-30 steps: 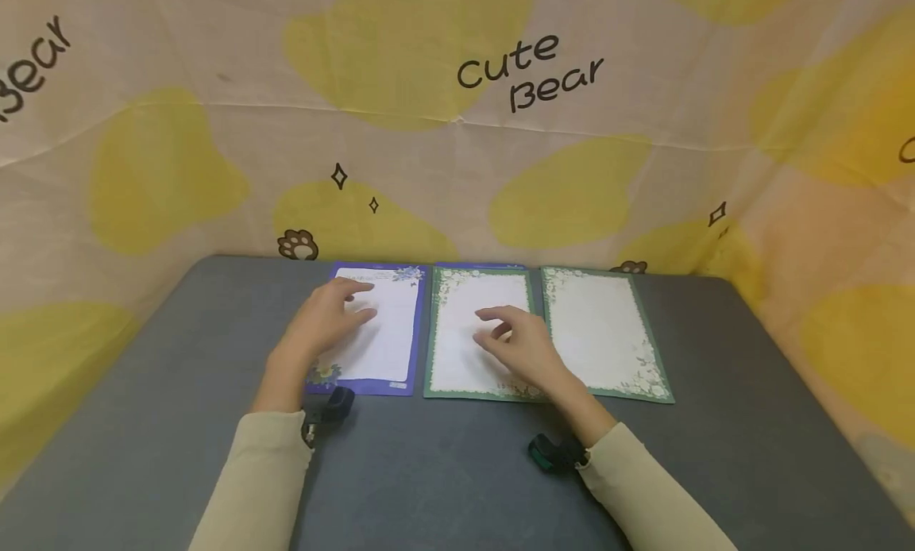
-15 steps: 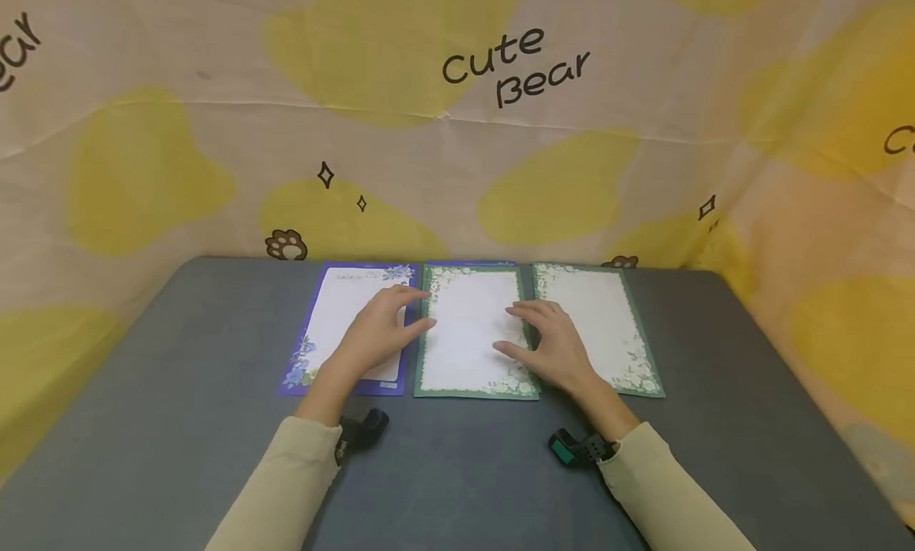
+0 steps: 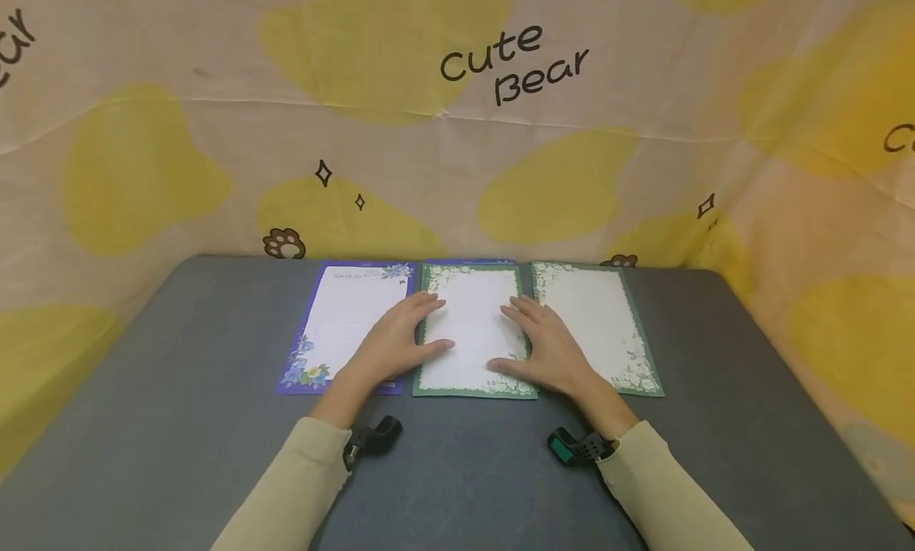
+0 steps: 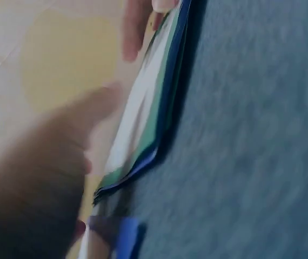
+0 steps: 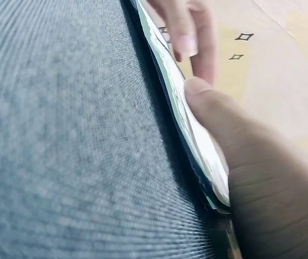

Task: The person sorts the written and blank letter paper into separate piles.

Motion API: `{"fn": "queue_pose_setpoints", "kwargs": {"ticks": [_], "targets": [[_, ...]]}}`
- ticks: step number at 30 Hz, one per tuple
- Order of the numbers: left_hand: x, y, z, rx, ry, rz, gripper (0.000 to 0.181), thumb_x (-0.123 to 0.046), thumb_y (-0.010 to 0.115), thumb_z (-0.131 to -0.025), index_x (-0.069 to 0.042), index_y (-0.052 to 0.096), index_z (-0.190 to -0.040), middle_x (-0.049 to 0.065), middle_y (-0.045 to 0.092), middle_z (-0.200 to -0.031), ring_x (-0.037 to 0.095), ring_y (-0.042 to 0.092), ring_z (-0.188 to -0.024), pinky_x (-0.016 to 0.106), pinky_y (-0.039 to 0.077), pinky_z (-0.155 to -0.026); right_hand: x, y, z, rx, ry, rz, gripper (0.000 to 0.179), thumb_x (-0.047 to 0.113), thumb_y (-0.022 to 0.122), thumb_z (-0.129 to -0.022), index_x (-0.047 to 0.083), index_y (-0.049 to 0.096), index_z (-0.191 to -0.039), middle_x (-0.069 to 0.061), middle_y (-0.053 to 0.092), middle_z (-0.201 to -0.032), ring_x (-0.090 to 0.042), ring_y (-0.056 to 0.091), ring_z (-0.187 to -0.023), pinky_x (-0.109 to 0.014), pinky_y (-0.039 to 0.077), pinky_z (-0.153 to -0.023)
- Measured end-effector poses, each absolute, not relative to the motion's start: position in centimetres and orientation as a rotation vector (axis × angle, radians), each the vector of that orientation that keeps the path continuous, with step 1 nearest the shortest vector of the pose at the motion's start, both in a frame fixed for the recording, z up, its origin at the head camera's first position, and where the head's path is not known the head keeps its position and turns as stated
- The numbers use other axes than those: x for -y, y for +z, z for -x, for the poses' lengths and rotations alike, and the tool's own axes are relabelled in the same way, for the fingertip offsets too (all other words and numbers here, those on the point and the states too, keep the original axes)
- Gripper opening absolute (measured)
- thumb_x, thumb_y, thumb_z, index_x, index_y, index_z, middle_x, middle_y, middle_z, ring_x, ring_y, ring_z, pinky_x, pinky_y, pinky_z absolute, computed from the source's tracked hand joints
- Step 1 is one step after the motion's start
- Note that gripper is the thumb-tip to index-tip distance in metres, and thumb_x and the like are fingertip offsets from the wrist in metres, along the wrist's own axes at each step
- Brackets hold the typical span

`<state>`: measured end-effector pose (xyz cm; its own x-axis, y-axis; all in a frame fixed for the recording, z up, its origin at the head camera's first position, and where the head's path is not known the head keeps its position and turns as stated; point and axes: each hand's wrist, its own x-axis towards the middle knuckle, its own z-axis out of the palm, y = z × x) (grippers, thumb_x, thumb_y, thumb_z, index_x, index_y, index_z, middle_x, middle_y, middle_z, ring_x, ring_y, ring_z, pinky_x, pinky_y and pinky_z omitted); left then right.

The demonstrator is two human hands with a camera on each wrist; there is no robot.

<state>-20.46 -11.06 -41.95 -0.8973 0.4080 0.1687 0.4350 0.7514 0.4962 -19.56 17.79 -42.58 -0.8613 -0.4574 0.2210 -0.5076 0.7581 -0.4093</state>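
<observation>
The green-bordered floral letter sheet (image 3: pixel 468 325) on top of the middle pile lies between the hands, its long axis running from 12 to 6 o'clock on the grey worktop (image 3: pixel 465 479). Seen from its middle, the left hand (image 3: pixel 391 343) comes in at 9 o'clock and the right hand (image 3: pixel 552 351) at 3 o'clock, each crossing one long side, so the two stand across the short axis of the sheet. Neither is clearly nearer: both thumbs reach in over the white area from opposite sides, at about 4 and 8 o'clock of each other.

The fingers of both hands are extended and parted, with nothing gripped. Whether any tip touches the paper cannot be settled; the left wrist view is blurred, and in the right wrist view the thumb lies at least very close to the paper's surface. Both wrist views show the pile's edge as several layers, green over dark blue.

A purple-bordered floral letter sheet (image 3: pixel 343 313) lies at 9 o'clock, partly under the left forearm's line, and a second green-bordered sheet (image 3: pixel 596 313) at 3 o'clock, near the right hand. A purple strip (image 3: pixel 468 261) peeks out at 12 o'clock.
</observation>
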Motion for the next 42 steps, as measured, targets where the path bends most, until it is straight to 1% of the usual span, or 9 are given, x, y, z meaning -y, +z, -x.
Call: {"fn": "queue_pose_setpoints", "kwargs": {"ticks": [6, 11, 15, 22, 29, 32, 37, 39, 42], "targets": [[10.99, -42.63, 20.27, 2.946, -0.792, 0.745, 0.079, -0.053, 0.070, -0.089, -0.012, 0.046, -0.153, 0.009, 0.037, -0.164, 0.034, 0.027, -0.155, 0.058, 0.025, -0.124, -17.64, -42.67, 19.45, 2.891, 0.674, -0.813, 0.089, 0.056, 0.077, -0.081, 0.010, 0.048, -0.151, -0.015, 0.043, -0.159, -0.037, 0.035, -0.151, -0.062, 0.024, -0.123], [10.93, -42.78, 20.30, 2.952, -0.785, 0.756, 0.076, -0.052, 0.070, -0.090, -0.011, 0.048, -0.151, 0.010, 0.037, -0.163, 0.034, 0.027, -0.155, 0.058, 0.023, -0.125, -17.64, -42.67, 19.42, 2.892, 0.664, -0.806, 0.087, 0.056, 0.077, -0.081, 0.009, 0.050, -0.150, -0.015, 0.045, -0.158, -0.036, 0.036, -0.151, -0.061, 0.023, -0.124], [10.90, -42.91, 20.37, 2.947, -0.772, 0.757, 0.075, -0.053, 0.070, -0.090, -0.012, 0.051, -0.149, 0.011, 0.039, -0.162, 0.035, 0.029, -0.154, 0.059, 0.025, -0.124, -17.61, -42.62, 19.37, 2.892, 0.666, -0.800, 0.086, 0.056, 0.078, -0.081, 0.010, 0.051, -0.149, -0.014, 0.046, -0.157, -0.035, 0.038, -0.150, -0.062, 0.024, -0.123], [10.88, -42.89, 20.44, 2.944, -0.793, 0.752, 0.070, -0.052, 0.069, -0.091, -0.013, 0.053, -0.148, 0.010, 0.042, -0.161, 0.034, 0.031, -0.153, 0.057, 0.025, -0.125, -17.57, -42.66, 19.36, 2.853, 0.685, -0.786, 0.080, 0.053, 0.080, -0.080, 0.008, 0.058, -0.143, -0.015, 0.053, -0.152, -0.036, 0.045, -0.145, -0.062, 0.030, -0.121], [10.93, -42.95, 20.54, 2.886, -0.824, 0.717, 0.060, -0.047, 0.073, -0.090, -0.015, 0.061, -0.140, 0.010, 0.055, -0.151, 0.034, 0.042, -0.147, 0.054, 0.032, -0.122, -17.55, -42.83, 19.59, 2.728, 0.756, -0.762, 0.059, 0.037, 0.081, -0.085, 0.005, 0.066, -0.132, -0.015, 0.067, -0.135, -0.036, 0.061, -0.127, -0.055, 0.046, -0.110], [10.87, -42.95, 20.63, 2.848, -0.824, 0.705, 0.054, -0.043, 0.074, -0.091, -0.015, 0.064, -0.137, 0.009, 0.061, -0.145, 0.032, 0.049, -0.142, 0.051, 0.036, -0.120, -17.53, -42.85, 19.52, 2.721, 0.781, -0.713, 0.056, 0.035, 0.080, -0.087, 0.004, 0.066, -0.131, -0.016, 0.066, -0.135, -0.036, 0.061, -0.127, -0.054, 0.047, -0.109], [10.81, -42.83, 20.57, 2.796, -0.843, 0.663, 0.044, -0.036, 0.074, -0.092, -0.016, 0.069, -0.131, 0.007, 0.067, -0.136, 0.029, 0.059, -0.133, 0.049, 0.042, -0.116, -17.44, -42.64, 19.34, 2.692, 0.856, -0.513, 0.058, 0.039, 0.075, -0.091, 0.007, 0.062, -0.137, -0.017, 0.060, -0.143, -0.038, 0.053, -0.134, -0.057, 0.043, -0.112], [10.83, -42.74, 20.46, 2.780, -0.854, 0.646, 0.042, -0.034, 0.074, -0.092, -0.016, 0.069, -0.130, 0.006, 0.069, -0.134, 0.029, 0.061, -0.130, 0.048, 0.044, -0.115, -17.36, -42.52, 19.34, 2.647, 0.921, -0.413, 0.055, 0.038, 0.071, -0.094, 0.007, 0.061, -0.138, -0.017, 0.063, -0.136, -0.037, 0.056, -0.128, -0.056, 0.045, -0.107], [10.88, -42.72, 20.32, 2.758, -0.901, 0.621, 0.040, -0.033, 0.074, -0.093, -0.017, 0.070, -0.129, 0.006, 0.070, -0.133, 0.028, 0.062, -0.129, 0.048, 0.046, -0.113, -17.28, -42.53, 19.47, 2.581, 1.063, -0.290, 0.052, 0.035, 0.067, -0.098, 0.008, 0.058, -0.141, -0.016, 0.072, -0.120, -0.034, 0.066, -0.109, -0.053, 0.051, -0.096]]}}
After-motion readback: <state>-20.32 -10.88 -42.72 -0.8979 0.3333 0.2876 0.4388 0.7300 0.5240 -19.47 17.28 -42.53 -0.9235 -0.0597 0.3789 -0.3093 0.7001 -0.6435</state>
